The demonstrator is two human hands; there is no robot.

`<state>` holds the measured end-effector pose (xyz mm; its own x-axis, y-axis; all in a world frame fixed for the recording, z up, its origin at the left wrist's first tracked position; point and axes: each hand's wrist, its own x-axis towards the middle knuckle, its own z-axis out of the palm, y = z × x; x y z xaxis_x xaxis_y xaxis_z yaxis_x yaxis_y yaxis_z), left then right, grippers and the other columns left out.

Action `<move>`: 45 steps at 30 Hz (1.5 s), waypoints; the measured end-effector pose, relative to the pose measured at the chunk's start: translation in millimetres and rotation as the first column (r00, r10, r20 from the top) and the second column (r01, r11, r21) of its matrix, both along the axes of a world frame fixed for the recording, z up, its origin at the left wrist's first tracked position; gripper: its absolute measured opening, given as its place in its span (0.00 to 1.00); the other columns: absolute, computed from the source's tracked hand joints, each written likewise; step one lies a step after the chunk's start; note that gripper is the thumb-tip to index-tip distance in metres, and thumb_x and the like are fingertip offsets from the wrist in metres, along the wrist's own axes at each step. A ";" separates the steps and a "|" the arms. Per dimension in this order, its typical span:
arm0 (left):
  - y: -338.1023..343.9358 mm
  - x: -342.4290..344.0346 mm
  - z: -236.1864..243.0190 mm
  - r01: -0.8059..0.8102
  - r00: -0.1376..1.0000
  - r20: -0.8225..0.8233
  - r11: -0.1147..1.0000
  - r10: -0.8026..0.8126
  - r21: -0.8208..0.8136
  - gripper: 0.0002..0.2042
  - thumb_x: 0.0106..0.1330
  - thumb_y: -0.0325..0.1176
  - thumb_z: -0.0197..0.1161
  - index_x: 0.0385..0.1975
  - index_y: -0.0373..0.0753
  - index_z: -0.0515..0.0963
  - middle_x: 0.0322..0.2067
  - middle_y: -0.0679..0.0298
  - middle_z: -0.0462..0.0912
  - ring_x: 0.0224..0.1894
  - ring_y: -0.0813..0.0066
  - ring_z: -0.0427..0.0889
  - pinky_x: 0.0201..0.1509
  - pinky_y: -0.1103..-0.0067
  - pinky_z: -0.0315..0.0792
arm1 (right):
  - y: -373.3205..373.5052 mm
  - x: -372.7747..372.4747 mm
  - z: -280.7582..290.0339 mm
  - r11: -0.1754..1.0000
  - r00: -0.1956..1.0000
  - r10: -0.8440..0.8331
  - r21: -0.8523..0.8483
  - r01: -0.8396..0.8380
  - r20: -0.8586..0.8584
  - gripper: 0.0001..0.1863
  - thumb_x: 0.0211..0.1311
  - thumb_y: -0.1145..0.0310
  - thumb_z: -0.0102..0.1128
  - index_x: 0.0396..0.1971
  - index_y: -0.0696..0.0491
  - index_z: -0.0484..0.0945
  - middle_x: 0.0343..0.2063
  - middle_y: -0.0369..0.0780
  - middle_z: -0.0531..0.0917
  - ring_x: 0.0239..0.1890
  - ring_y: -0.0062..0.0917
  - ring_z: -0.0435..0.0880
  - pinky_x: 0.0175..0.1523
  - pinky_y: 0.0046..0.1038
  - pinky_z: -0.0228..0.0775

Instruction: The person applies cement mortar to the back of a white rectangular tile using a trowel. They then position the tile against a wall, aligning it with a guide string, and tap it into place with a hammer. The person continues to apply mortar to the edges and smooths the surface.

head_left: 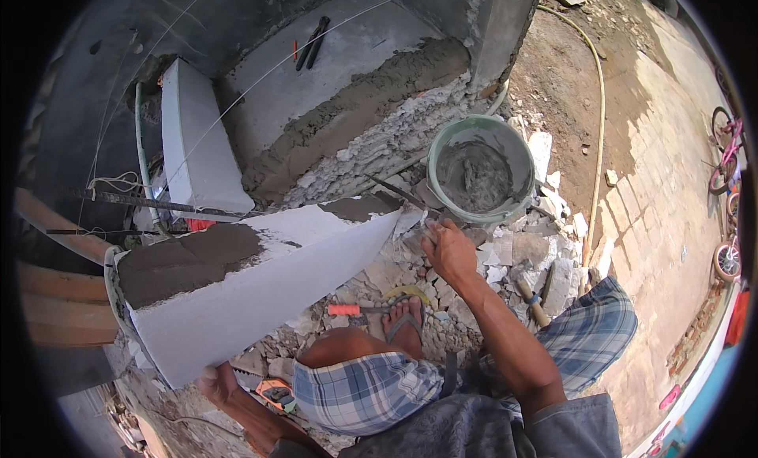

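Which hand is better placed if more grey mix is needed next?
Probably the right hand: it is close beside the bucket holding the mix, while the left hand is farther away, at the block's lower left corner.

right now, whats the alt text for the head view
The left hand holds a lower corner of a long white block partly topped with grey mortar. The right hand is by its other end, near a green bucket of mortar, above rubble.
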<state>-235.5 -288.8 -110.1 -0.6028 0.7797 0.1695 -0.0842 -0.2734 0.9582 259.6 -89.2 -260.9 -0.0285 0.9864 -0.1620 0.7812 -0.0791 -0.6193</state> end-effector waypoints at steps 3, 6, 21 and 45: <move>-6.9 -0.8 -0.7 0.034 0.999 0.033 0.999 -0.033 -0.026 0.51 0.44 0.40 0.88 0.72 0.38 0.69 0.68 0.60 0.74 0.73 0.54 0.68 0.79 0.50 0.58 | 22.9 5.1 11.2 0.980 0.978 0.195 -0.046 -0.192 0.078 0.23 0.68 0.57 0.66 0.59 0.53 0.83 0.49 0.47 0.84 0.44 0.50 0.88 0.49 0.47 0.81; -32.3 -17.0 -5.2 0.078 0.993 0.095 0.996 -0.073 -0.054 0.49 0.43 0.39 0.88 0.71 0.39 0.71 0.68 0.60 0.76 0.74 0.54 0.68 0.79 0.50 0.57 | -6.9 6.4 44.6 0.971 0.973 0.229 -0.071 -0.229 -0.004 0.22 0.69 0.58 0.67 0.58 0.52 0.84 0.47 0.46 0.85 0.42 0.51 0.88 0.46 0.46 0.82; -82.6 -142.2 -97.5 -0.155 0.962 0.244 0.982 0.124 0.111 0.35 0.61 0.41 0.78 0.68 0.37 0.75 0.72 0.60 0.73 0.76 0.58 0.67 0.82 0.53 0.54 | -25.4 0.4 14.1 0.988 0.996 0.027 -0.154 -0.014 0.087 0.22 0.70 0.61 0.65 0.58 0.58 0.82 0.44 0.55 0.84 0.39 0.54 0.87 0.44 0.48 0.81; -36.1 -54.7 -31.4 0.385 0.887 0.193 0.903 -0.419 0.190 0.35 0.50 0.45 0.86 0.61 0.43 0.83 0.68 0.58 0.79 0.71 0.56 0.73 0.79 0.50 0.57 | -99.7 -12.9 81.1 0.999 0.943 0.035 0.033 -0.025 -0.331 0.23 0.67 0.67 0.71 0.59 0.58 0.81 0.40 0.51 0.83 0.38 0.48 0.86 0.42 0.41 0.79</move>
